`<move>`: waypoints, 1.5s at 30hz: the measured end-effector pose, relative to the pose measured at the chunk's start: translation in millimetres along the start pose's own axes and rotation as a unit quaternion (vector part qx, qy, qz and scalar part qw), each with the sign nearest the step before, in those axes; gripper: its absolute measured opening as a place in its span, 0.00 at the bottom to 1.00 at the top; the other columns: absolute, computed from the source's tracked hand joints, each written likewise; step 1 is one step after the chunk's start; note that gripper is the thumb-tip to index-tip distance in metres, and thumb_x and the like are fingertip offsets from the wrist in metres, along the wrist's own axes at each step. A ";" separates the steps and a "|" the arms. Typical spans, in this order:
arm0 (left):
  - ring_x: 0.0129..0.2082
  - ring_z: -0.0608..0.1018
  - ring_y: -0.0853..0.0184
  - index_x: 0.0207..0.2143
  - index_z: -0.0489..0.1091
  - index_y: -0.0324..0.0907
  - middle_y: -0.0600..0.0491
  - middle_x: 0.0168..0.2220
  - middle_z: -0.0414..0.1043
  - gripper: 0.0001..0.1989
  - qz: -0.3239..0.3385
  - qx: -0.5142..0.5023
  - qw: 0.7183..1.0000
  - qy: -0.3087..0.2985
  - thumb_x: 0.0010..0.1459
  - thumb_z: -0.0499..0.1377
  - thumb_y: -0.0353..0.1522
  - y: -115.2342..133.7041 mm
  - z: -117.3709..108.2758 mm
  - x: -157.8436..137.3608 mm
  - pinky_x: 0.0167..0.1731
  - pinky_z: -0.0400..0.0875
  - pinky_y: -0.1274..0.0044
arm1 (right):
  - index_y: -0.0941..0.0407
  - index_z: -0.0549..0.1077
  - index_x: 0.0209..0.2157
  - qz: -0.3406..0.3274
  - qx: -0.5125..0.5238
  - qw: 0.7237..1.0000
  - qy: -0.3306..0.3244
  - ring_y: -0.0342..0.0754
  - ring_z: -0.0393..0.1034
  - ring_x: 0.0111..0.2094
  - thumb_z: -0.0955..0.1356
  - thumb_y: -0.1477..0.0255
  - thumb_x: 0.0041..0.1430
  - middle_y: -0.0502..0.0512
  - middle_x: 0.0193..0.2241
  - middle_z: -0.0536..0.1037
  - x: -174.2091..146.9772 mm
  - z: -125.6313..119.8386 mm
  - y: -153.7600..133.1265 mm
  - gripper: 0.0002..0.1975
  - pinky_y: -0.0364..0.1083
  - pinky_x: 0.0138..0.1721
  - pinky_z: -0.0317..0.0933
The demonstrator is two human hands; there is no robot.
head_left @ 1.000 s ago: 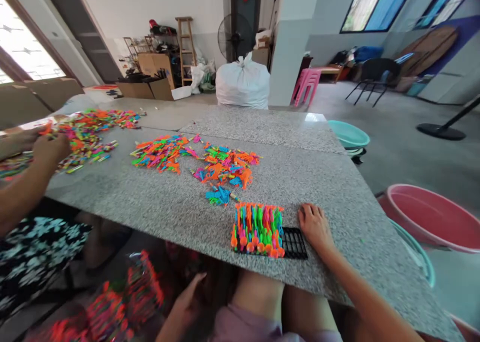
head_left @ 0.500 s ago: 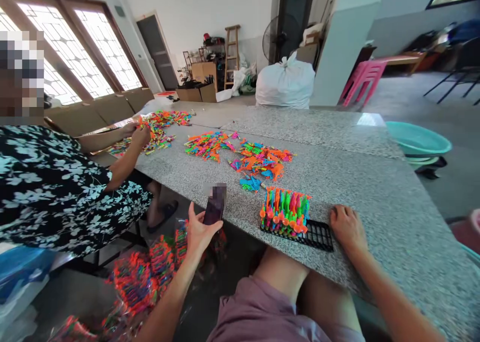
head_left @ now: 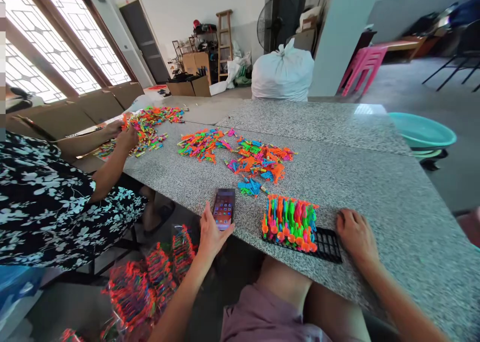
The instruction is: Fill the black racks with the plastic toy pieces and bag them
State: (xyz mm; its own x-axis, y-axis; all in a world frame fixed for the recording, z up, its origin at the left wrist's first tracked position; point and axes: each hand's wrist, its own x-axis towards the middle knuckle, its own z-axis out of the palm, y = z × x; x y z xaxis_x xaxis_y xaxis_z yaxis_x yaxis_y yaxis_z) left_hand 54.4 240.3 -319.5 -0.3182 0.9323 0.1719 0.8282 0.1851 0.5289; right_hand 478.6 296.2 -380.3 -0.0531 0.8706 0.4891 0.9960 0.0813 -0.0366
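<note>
My left hand (head_left: 212, 236) grips a smartphone (head_left: 224, 208) by its lower part at the table's near edge. The phone's screen is lit and shows app icons. On the tabletop, to the right of a black grid rack (head_left: 330, 245), lies my right hand (head_left: 357, 236), palm down with loosely bent fingers and holding nothing. Rows of small bright plastic toys (head_left: 289, 222) with orange round ends stand upright in the rack, filling all but its right end. A small group of blue pieces (head_left: 250, 186) lies behind the phone and rack.
Loose piles of colourful plastic pieces (head_left: 204, 144) are spread on the granite table (head_left: 337, 172). At left a co-worker's hands (head_left: 125, 132) handle similar pieces. Clear bags of toys (head_left: 131, 287) sit low at left. A white sack (head_left: 283, 74) and teal basin (head_left: 422, 129) stand beyond.
The phone in my left hand has moved a little to the right, and its screen now shows lit icons where it looked dark. My right hand stays resting beside the rack.
</note>
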 end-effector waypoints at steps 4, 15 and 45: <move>0.68 0.50 0.46 0.64 0.55 0.37 0.34 0.67 0.42 0.40 0.146 0.030 0.988 0.035 0.54 0.62 0.46 -20.8 -23.8 -12.1 0.62 0.53 0.55 | 0.62 0.70 0.44 0.000 0.001 1.000 -0.005 0.56 0.68 0.44 0.56 0.68 0.67 0.65 0.42 0.75 0.8 -3.0 0.0 0.17 0.52 0.50 0.62; 0.68 0.43 0.38 0.62 0.64 0.45 0.39 0.71 0.28 0.30 0.229 0.162 0.959 -0.023 0.59 0.57 0.46 -12.2 -25.0 -15.5 0.59 0.41 0.42 | 0.62 0.71 0.44 0.003 0.007 1.000 0.004 0.58 0.69 0.43 0.56 0.65 0.66 0.65 0.42 0.75 -0.1 -1.0 3.3 0.18 0.53 0.48 0.64; 0.67 0.51 0.47 0.68 0.46 0.37 0.33 0.65 0.46 0.43 0.295 0.016 0.955 0.022 0.55 0.57 0.43 27.0 -0.7 -85.2 0.65 0.35 0.54 | 0.57 0.70 0.30 -0.163 0.276 0.878 -0.356 0.48 0.69 0.30 0.66 0.68 0.58 0.54 0.27 0.75 162.0 31.8 -151.2 0.07 0.44 0.31 0.55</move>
State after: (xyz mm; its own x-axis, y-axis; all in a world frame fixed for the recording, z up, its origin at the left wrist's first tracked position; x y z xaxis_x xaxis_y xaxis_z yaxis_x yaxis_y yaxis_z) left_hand 103.6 165.6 -319.3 0.1903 0.8630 0.4680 0.8824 -0.3593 0.3038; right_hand 317.2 440.4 -323.2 -0.5555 0.8243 -0.1097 0.7438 0.4335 -0.5087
